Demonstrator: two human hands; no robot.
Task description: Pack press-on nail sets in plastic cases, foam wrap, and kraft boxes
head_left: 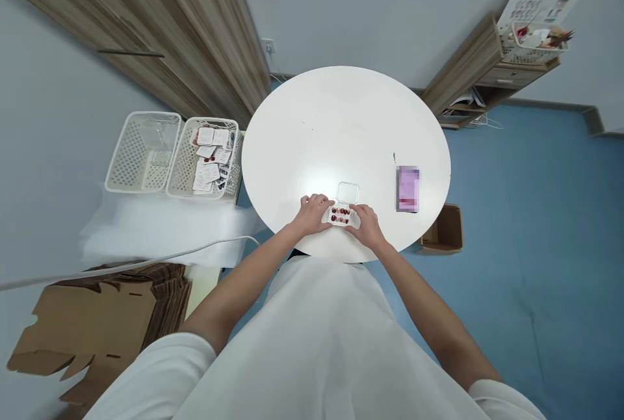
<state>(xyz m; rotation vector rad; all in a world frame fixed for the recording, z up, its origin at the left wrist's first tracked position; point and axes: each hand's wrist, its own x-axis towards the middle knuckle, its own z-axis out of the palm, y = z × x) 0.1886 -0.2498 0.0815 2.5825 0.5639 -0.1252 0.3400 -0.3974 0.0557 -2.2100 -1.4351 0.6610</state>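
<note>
A small clear press-on nail case rests near the front edge of the white round table, between my two hands. Its transparent lid stands open on the far side, and two rows of dark red and beige false nails show inside. With thumb and fingers, my left hand grips the left side of the case. On the opposite side, my right hand holds the right edge the same way. Parts of the case's sides are hidden under my fingertips.
On the table to the right lies a blurred purple phone-shaped item. Left of the table are a white basket with packaged cards and another white basket. Flattened cardboard and a brown bin stand lower.
</note>
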